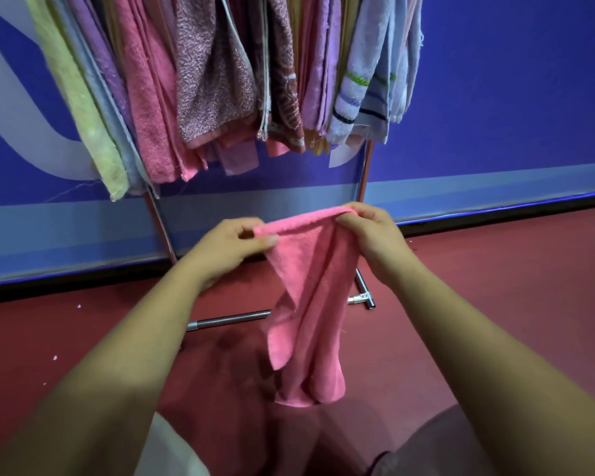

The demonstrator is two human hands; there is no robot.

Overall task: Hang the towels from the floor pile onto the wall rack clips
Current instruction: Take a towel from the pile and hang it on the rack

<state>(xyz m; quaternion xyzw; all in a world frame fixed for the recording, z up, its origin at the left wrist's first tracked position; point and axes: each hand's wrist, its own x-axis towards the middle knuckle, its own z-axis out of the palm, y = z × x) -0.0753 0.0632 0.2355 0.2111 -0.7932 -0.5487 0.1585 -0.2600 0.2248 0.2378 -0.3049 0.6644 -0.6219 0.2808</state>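
The left grip (234, 243) and right grip (371, 235) are pinching the top edge of the pink towel (310, 304), which is hanging soft and light, probably handling best by its corners.

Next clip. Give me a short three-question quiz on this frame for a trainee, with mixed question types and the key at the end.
1. True or false: the pink towel lies flat on the floor.
2. Left hand and right hand: which pinches the pink towel's top edge? A. left only B. right only C. both
3. Fill in: seen from the head camera, the striped towel hangs near the rack's ___ end.
Key: 1 false, it hangs from the hands above the floor; 2 C; 3 right.
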